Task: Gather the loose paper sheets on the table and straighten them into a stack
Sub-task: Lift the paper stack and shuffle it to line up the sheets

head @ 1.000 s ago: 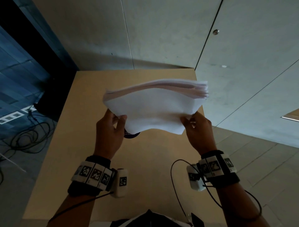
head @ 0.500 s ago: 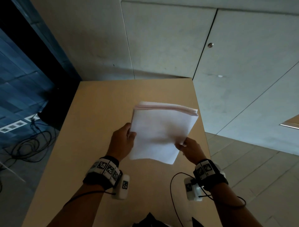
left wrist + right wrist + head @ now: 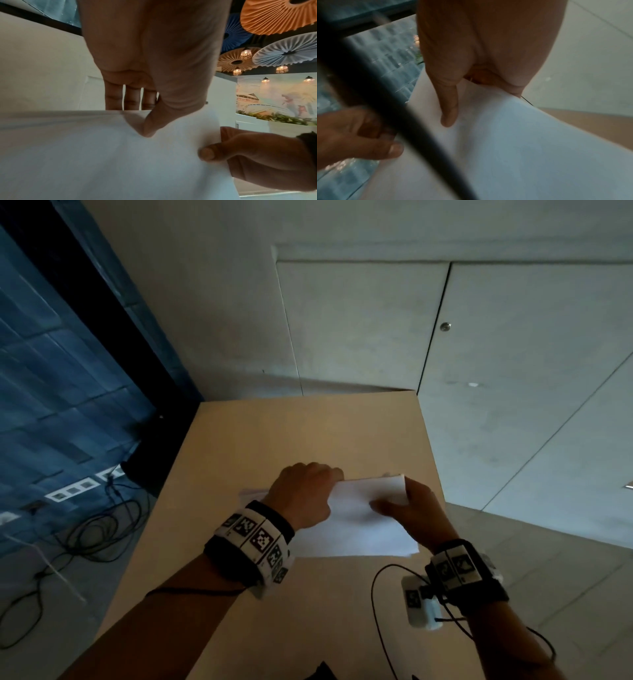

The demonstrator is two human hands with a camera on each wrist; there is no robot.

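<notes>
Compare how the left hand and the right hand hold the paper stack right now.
The left hand grips the paper stack at its far left edge, knuckles up; the right hand holds its right edge. The left thumb presses near the top; the right thumb lies further in. Both pinch it.

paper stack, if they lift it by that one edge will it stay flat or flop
The stack will probably sag: it dents under the left hand's thumb in the left wrist view. The sheets could fan or slip apart. It looks thin, so likely light; the right hand helps steady it.
</notes>
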